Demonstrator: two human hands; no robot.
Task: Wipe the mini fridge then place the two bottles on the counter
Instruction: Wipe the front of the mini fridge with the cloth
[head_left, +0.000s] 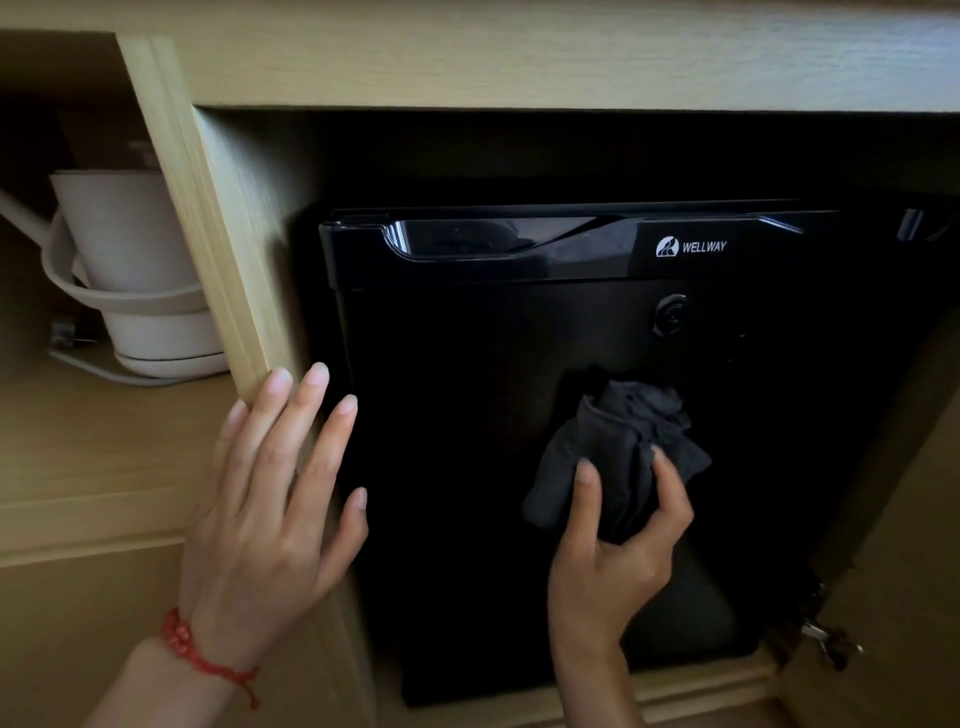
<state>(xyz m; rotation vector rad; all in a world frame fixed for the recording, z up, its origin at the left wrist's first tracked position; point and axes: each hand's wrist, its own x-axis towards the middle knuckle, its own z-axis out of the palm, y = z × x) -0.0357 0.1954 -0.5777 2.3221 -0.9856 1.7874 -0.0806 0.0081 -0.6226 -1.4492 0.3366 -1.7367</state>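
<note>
A black mini fridge (467, 364) with a closed door and a white brand logo stands inside a wooden cabinet recess. My right hand (608, 551) holds a crumpled dark grey cloth (618, 447) against the middle of the fridge door, below its round lock. My left hand (270, 499) rests flat with fingers spread on the wooden divider at the fridge's left edge; a red string bracelet circles its wrist. No bottles are visible.
A white electric kettle (135, 270) on its base with a cord sits in the left compartment behind the wooden divider (208, 218). The counter's underside (519, 57) runs above the fridge. An open cabinet door with a metal hinge (826, 639) is at the lower right.
</note>
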